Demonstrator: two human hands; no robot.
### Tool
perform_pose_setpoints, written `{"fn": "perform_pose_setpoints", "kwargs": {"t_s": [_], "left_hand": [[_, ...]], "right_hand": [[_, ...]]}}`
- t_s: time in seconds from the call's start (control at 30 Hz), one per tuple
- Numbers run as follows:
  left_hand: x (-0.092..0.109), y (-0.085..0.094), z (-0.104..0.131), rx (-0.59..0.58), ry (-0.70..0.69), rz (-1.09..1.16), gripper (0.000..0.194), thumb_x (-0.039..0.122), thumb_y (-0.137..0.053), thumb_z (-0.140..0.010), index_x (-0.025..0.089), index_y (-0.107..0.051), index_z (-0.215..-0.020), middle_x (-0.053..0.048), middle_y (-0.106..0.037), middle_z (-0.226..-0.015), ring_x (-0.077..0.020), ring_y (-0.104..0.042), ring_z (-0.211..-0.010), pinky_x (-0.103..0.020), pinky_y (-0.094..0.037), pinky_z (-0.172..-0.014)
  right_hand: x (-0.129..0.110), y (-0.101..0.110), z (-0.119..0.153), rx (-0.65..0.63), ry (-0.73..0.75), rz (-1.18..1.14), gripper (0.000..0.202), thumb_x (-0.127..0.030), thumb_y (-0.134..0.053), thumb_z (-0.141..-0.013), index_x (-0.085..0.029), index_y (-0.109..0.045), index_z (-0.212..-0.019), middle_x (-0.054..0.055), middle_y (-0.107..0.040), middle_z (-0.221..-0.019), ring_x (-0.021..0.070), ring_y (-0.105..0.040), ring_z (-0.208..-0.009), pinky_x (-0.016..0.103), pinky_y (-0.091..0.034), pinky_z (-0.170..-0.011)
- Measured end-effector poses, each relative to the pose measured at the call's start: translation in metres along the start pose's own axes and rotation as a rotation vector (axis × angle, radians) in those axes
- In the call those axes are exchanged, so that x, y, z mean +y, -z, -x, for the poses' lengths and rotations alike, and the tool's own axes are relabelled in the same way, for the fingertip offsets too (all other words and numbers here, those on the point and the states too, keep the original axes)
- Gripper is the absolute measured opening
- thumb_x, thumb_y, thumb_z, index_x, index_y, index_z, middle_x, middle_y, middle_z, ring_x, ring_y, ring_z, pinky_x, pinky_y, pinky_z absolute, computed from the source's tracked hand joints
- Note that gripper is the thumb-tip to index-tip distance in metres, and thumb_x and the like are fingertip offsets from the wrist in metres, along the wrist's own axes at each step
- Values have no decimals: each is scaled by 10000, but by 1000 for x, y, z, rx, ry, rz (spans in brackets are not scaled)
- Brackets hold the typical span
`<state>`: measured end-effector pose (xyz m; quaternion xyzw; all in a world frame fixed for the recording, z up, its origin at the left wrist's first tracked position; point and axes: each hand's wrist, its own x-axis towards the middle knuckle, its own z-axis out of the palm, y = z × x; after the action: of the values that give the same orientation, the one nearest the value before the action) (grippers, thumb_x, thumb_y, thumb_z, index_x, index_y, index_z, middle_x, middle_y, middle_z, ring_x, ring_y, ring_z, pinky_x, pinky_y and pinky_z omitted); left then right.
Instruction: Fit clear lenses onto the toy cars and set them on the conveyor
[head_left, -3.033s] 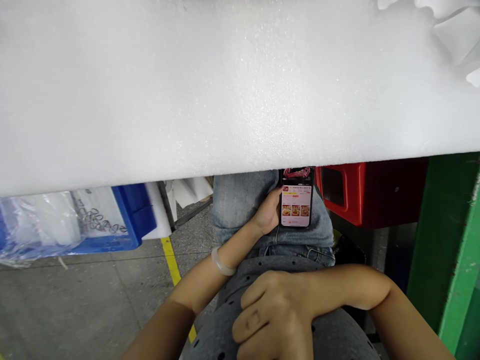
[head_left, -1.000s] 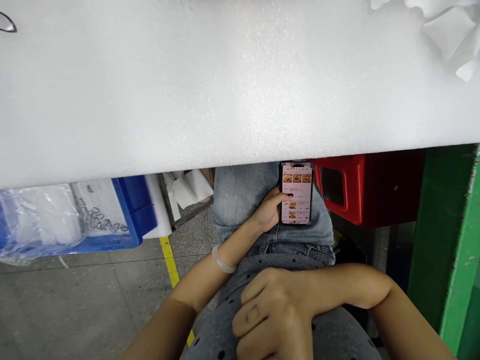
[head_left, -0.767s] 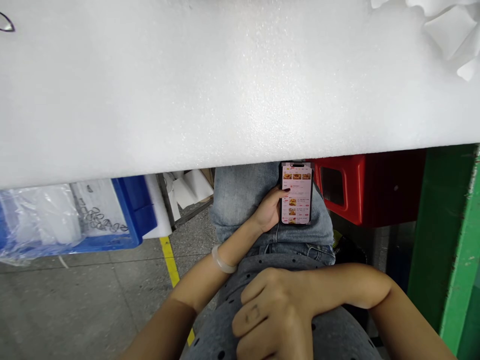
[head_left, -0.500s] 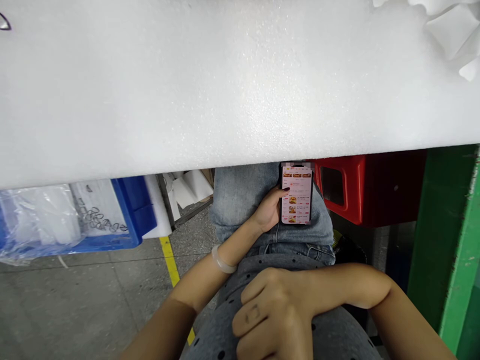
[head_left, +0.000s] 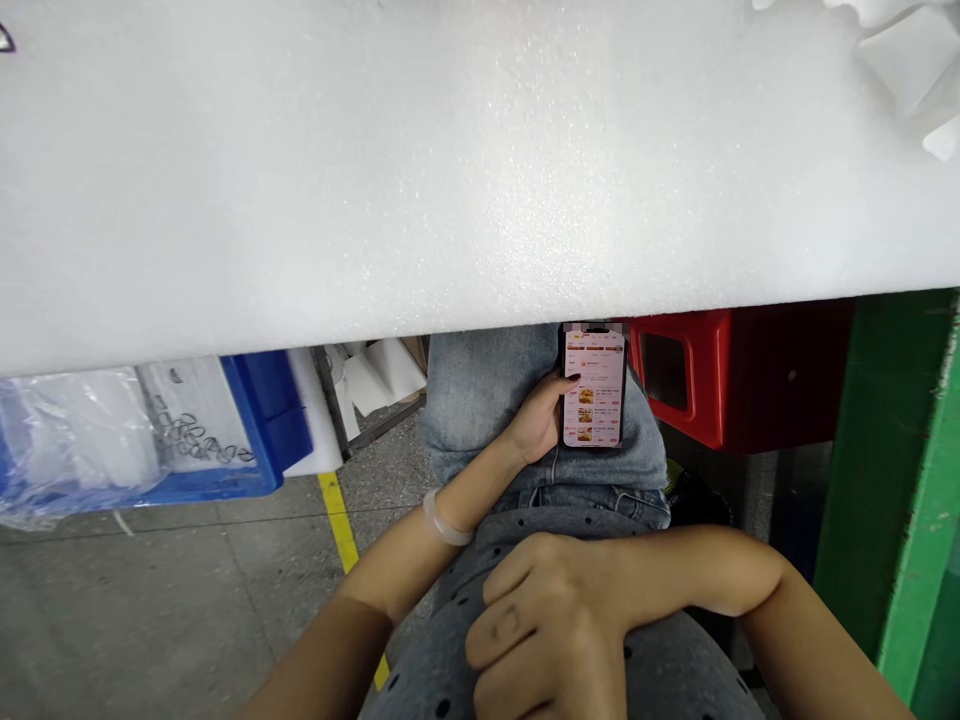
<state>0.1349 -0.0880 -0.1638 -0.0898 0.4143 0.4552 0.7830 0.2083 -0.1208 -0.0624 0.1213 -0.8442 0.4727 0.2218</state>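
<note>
A smartphone (head_left: 600, 400) with a lit screen of text lines and small food pictures lies over my lap, just below the edge of the white foam sheet. My left hand (head_left: 541, 415) is closed around its left side, the thumb resting on the screen and the other fingers hidden behind. A pale bangle (head_left: 444, 520) circles the left wrist. Close to my body, in front of the grey dotted shirt (head_left: 667, 670), my right hand (head_left: 544, 630) is curled into a fist, back of the hand up. Whatever it holds, if anything, is hidden. One finger bears a ring-like mark.
White foam sheet (head_left: 450, 180) covers the table above my lap. At left stands a blue bin (head_left: 262, 420) with a clear plastic bag (head_left: 82, 430) and several dark loops (head_left: 191, 435). To the right are a red plastic stool-like object (head_left: 772, 380) and a green post (head_left: 885, 480).
The view has shifted very slightly. Both hands and the smartphone keep their positions, with no visible change in grip.
</note>
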Motion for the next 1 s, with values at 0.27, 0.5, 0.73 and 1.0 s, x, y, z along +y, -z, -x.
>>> {"fn": "perform_pose_setpoints", "kwargs": {"t_s": [0.27, 0.5, 0.73, 1.0], "left_hand": [[-1, -3, 0, 75, 26, 25, 361, 308, -711, -711, 147, -711, -1034, -77, -764, -1031, -306, -655, -1134, -435, -472, -1025], [3, -8, -6, 103, 60, 22, 293, 287, -683, -734, 134, -724, -980, -77, -767, -931, -244, -693, -912, -378, -516, -897], [6, -12, -7, 61, 58, -4, 258, 292, -684, -750, 130, -725, -946, -97, -763, -913, -270, -692, -934, -404, -503, -921], [8, -9, -5, 0, 54, 16, 215, 274, -631, -827, 135, -739, -949, -108, -770, -1002, -248, -696, -961, -367, -507, -935]], "right_hand": [[13, 34, 28, 232, -684, -537, 272, -259, -523, -899, -197, -457, -643, -55, -451, -588, 85, -421, -549, 241, -331, -558], [8, 69, 44, -342, -933, -414, 113, -300, -687, -891, -188, -684, -907, -10, -678, -844, 135, -598, -786, 246, -377, -654], [8, 86, 20, -508, -698, -341, 114, -176, -649, -890, -157, -695, -992, 22, -735, -901, 148, -624, -804, 260, -398, -635], [3, 84, 6, -606, -574, -292, 58, -151, -593, -895, -157, -651, -894, 39, -733, -841, 156, -625, -701, 271, -370, -555]]}}
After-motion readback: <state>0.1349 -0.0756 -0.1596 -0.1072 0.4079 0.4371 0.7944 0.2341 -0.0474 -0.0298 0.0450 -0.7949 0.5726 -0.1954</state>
